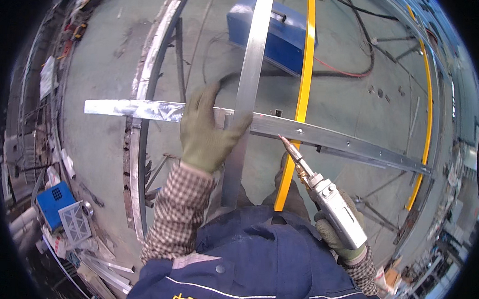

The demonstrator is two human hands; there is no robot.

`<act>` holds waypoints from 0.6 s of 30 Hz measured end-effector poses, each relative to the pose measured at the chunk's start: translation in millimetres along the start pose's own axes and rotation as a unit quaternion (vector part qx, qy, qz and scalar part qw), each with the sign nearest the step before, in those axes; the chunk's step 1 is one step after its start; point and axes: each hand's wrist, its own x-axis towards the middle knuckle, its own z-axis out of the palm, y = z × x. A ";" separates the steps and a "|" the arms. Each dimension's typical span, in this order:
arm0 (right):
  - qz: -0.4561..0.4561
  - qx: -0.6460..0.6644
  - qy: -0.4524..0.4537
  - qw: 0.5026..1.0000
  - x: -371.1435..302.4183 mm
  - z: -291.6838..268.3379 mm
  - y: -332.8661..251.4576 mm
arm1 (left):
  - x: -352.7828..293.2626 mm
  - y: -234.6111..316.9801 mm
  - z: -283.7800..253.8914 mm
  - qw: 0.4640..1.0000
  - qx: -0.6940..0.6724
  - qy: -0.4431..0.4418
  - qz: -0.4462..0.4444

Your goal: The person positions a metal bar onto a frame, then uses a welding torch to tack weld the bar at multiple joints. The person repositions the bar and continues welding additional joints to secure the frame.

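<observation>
My left hand [208,128], in a green glove, lies over a long silver metal bar [350,143] that runs crosswise in front of me. Its fingers stretch out past the bar's far side, and the thumb rests against a second silver bar [253,50] that crosses the first. My right hand [339,232], also gloved, is wrapped round a silver welding gun [330,203]. The gun's copper-coloured nozzle points up and left, its tip close to the crosswise bar's near edge, just left of a yellow bar [307,62]. Whether the tip touches the metal, I cannot tell.
A blue machine [275,35] stands on the floor beyond the bars, with a black hose [326,74] nearby. Metal rails [147,83] support the crosswise bar at the left. A second yellow bar [428,103] is at the right. Low on the left sits a blue box [55,203] among scrap.
</observation>
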 end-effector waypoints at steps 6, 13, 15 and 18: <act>0.099 0.007 0.026 0.995 -12.0 52.1 -47.3 | 79.3 10.3 10.6 0.951 -0.033 -0.300 -0.069; 0.081 -0.054 0.027 0.995 -11.0 74.3 -57.5 | 87.9 13.0 14.8 0.920 -0.065 -0.382 -0.063; 0.084 -0.033 0.039 0.995 -12.0 77.3 -58.4 | 87.9 15.5 11.7 0.923 -0.048 -0.375 -0.063; 0.101 0.023 0.060 0.993 -16.4 81.6 -59.0 | 90.8 22.3 1.4 0.912 -0.005 -0.404 -0.069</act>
